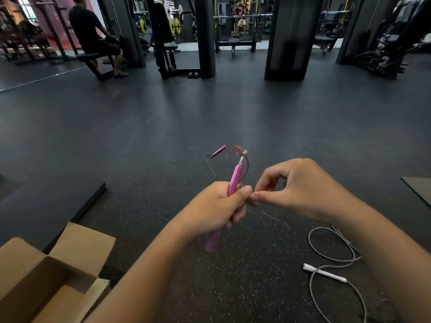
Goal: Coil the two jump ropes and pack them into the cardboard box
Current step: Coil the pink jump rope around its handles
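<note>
The cardboard box (53,273) sits open on the floor, flaps up. Right of the box, a pink handle (234,180) of the pink jump rope (245,169) tilts upward in mid-air, its thin cord looping off the metal tip. Beyond it, farther from the box, the second pink handle (218,150) lies flat. The white jump rope (331,257) lies loosely curled far right of the box, its white handle (324,273) flat.

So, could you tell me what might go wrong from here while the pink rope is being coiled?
The other pink handle lies far out on the dark rubber floor, so pulling the thin pink cord in could drag or snag it. The left hand grips the near pink metal handle while the right hand pinches the cord; loops may slip loose. The white jump rope sprawls nearby and might tangle. The open cardboard box waits at left.
</note>
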A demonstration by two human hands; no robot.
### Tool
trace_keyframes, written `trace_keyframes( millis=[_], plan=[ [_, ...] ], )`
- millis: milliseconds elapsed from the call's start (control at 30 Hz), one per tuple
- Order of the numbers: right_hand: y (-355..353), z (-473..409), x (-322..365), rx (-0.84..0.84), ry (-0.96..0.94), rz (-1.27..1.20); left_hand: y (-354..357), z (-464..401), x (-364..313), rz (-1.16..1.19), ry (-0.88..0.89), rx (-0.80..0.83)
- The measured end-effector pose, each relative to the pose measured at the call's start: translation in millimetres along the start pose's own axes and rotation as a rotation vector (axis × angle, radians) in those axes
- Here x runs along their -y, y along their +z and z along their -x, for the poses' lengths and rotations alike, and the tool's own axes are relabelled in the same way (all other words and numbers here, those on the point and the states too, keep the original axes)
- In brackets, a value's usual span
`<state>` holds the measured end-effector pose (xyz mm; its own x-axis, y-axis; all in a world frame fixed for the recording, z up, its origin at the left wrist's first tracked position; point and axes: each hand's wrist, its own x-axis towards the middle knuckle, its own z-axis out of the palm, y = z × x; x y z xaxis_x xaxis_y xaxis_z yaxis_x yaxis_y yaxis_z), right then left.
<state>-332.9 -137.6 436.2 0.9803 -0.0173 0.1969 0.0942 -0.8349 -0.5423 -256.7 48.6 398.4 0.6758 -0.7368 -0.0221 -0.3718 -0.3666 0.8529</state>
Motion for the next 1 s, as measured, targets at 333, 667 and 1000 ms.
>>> trace_keyframes(
  millis=[333, 667, 1000],
  plan=[
    [-1.4, -1.8, -5.4, 0.249, -0.081, -0.123, -10.8, 5.3, 5.6, 0.463, -0.031, 0.216],
    [11.7, -1.2, -2.2, 0.385, 0.167, -0.584, -15.3, 6.8, 4.6, 0.345, -0.005, 0.204],
    [-1.2, -3.3, -1.6, 0.306, 0.081, -0.437, -9.3, 4.1, 7.4, 0.315, -0.025, 0.076]
  ],
)
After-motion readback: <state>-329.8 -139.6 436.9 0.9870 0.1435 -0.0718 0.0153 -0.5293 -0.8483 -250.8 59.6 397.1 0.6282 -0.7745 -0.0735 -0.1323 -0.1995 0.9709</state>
